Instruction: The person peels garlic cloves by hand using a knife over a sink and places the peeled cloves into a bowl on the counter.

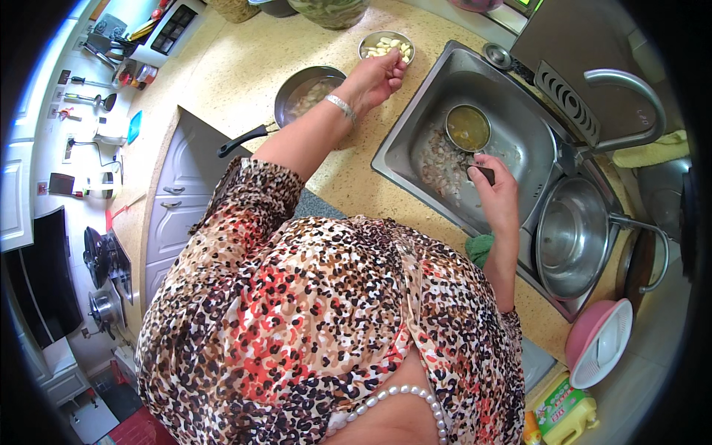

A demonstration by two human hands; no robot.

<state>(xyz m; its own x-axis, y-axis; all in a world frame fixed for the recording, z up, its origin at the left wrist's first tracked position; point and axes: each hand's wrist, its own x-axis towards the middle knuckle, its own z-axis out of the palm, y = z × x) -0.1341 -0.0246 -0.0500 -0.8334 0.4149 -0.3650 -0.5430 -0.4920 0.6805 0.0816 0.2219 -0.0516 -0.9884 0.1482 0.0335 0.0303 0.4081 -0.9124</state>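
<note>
My left hand [381,80] reaches over the near rim of a small steel bowl [361,49] of peeled garlic cloves [386,47]. Its fingers are curled, and whether they pinch a clove is hidden. Below that wrist stands a dark-handled pan [285,92] with water and pale pieces, likely garlic. Over the sink, my right hand [497,186] grips the short dark handle of a small tool [483,174], perhaps a knife; its blade is not clear. Just beyond it, a round metal container [469,128] of yellowish liquid sits in the steel sink [517,111] beside scattered garlic skins [442,164].
A curved faucet [639,89] rises at the sink's far right. A large steel basin [573,239] fills the smaller sink bowl. Green cloth [479,249] lies by the front edge. A pink basin [584,334] and a yellow jug [567,411] stand at lower right.
</note>
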